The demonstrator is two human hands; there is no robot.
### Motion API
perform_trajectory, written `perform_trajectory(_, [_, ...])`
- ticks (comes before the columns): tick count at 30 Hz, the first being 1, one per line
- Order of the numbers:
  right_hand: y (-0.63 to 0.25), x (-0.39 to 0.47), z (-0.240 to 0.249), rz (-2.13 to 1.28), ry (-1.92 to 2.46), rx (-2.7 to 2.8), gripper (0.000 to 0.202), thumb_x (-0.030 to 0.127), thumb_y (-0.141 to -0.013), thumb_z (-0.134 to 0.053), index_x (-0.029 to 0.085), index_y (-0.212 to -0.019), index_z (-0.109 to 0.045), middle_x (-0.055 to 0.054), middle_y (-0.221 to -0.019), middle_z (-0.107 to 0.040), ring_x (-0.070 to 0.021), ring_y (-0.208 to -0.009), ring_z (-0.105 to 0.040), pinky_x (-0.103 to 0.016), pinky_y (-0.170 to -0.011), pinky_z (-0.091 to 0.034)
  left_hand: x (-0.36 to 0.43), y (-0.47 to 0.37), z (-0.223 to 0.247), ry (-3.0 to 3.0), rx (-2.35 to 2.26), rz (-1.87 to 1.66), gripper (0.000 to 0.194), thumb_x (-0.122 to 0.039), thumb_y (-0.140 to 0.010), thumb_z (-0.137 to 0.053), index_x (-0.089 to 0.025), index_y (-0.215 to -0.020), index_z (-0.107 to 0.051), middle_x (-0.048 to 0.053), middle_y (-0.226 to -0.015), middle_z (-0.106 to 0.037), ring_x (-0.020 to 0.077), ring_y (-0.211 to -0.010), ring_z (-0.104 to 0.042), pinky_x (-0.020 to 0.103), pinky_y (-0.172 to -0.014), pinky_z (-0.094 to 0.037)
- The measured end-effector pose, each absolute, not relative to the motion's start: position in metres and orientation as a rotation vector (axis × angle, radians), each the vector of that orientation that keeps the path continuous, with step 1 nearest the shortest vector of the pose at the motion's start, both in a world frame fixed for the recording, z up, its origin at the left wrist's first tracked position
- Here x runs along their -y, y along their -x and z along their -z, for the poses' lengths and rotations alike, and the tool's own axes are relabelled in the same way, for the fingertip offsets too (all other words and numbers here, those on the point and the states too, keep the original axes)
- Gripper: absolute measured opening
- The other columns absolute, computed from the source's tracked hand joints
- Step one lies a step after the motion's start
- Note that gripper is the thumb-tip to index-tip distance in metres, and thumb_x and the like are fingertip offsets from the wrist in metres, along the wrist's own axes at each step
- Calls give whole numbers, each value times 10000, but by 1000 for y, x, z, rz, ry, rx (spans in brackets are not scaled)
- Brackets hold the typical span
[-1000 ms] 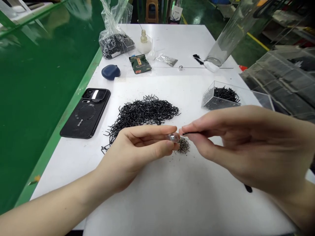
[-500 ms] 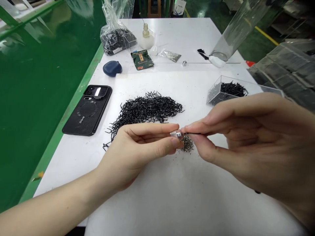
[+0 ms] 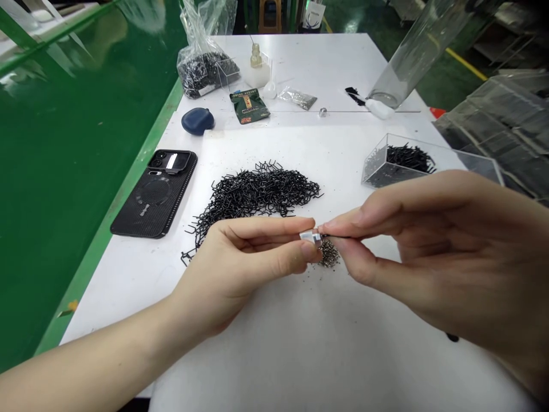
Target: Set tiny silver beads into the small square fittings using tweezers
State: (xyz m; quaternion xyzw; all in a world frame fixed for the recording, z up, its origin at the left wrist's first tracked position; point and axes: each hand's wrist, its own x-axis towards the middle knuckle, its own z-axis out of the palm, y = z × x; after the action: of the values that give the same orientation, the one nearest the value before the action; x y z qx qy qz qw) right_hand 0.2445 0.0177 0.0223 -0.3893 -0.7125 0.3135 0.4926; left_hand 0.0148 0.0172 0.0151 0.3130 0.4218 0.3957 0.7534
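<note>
Between the thumb and fingers of my left hand (image 3: 253, 254) is a small silver metal piece (image 3: 309, 236), held level over the table. My right hand (image 3: 412, 234) pinches a thin black piece (image 3: 338, 236), whose left end meets the right end of the metal piece. The fingertips of both hands nearly touch. Just below them lies a small pile of tiny metallic bits (image 3: 330, 254). Behind my left hand spreads a heap of bent black pieces (image 3: 266, 191), partly hidden by that hand.
A black phone (image 3: 154, 193) and a blue case (image 3: 198, 121) lie left on the white table (image 3: 278, 343). A clear box (image 3: 375, 171) of black pieces is at the right. Farther back are a green packet (image 3: 249, 106), a plastic bag (image 3: 201, 71) and a clear cylinder (image 3: 403, 68).
The view has shifted slightly. Both hands keep their grips, and the metal piece looks slightly turned between the left fingers.
</note>
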Motion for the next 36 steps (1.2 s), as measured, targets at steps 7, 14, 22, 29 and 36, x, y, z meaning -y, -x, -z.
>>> perform_trajectory(7, [-244, -20, -20, -714, 931, 1733, 394, 22, -964, -922, 369, -1080, -774, 63, -988, -939, -222, -939, -969, -318, -868, -858, -18, -14, -14, -694, -891, -865, 286, -201, -754, -1210, -324, -934, -1025, -37, -907, -976, 94, -864, -894, 79, -750, -667])
perform_trajectory(14, [-244, -21, -19, -684, 924, 1750, 392, 28, -967, -927, 365, -1098, -777, 64, -1011, -939, -204, -951, -965, -292, -894, -852, -18, -13, -13, -699, -888, -876, 287, -203, -765, -1208, -330, -946, -1025, -44, -923, -981, 83, -864, -888, 61, -743, -658])
perform_trajectory(22, [-243, -19, -19, -699, 913, 1732, 407, 10, -954, -928, 365, -1085, -779, 69, -1000, -927, -194, -938, -956, -266, -898, -848, -19, -13, -13, -702, -877, -869, 268, -229, -792, -1206, -333, -959, -1025, -50, -927, -982, 82, -878, -895, 62, -735, -655])
perform_trajectory(29, [-243, -24, -15, -648, 841, 1751, 444, -33, -926, -931, 346, -1109, -792, 53, -991, -918, -223, -896, -952, -298, -851, -860, -18, -13, -11, -710, -865, -872, 257, -274, -808, -1211, -314, -981, -1025, -45, -926, -981, 85, -889, -903, 65, -722, -652])
perform_trajectory(36, [-244, -26, -14, -663, 815, 1762, 415, -30, -932, -935, 322, -1109, -803, 50, -997, -915, -196, -907, -957, -238, -883, -841, -17, -14, -13, -709, -860, -876, 260, -346, -809, -1221, -312, -971, -1022, -48, -912, -978, 83, -891, -908, 64, -715, -647])
